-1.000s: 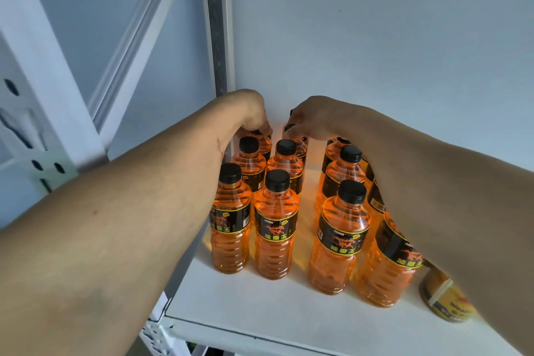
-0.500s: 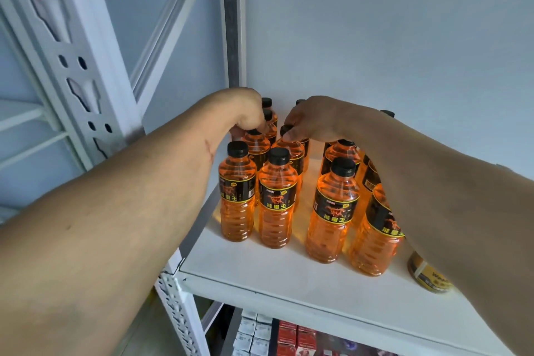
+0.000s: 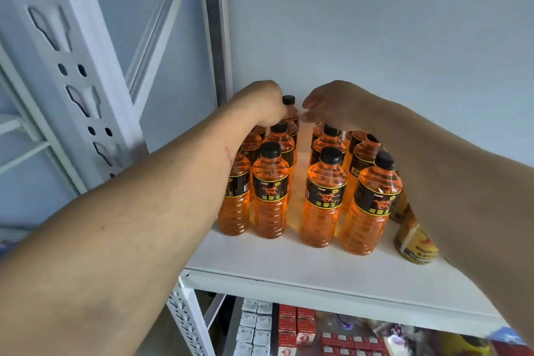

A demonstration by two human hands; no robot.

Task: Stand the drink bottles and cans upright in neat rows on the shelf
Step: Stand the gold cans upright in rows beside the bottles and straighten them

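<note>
Step in hand: squaring the rear row. The left hand (image 3: 261,105) grips the back bottle (image 3: 289,108) at 12 o'clock on the shelf (image 3: 318,272); the right hand (image 3: 332,107) hovers beside it, fingers loosely curled, holding nothing. Next: seat it in line. A can (image 3: 416,243) stands at 3 o'clock.

The bottles (image 3: 270,193) are orange with black caps and black, yellow-edged labels bearing an orange horse. The shelf (image 3: 318,269) is white. The can (image 3: 416,243) is golden yellow.

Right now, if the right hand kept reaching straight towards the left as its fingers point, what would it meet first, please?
Probably the back bottle that the left hand holds; the right hand has its fingertips just beside it, though depth is unclear.
</note>
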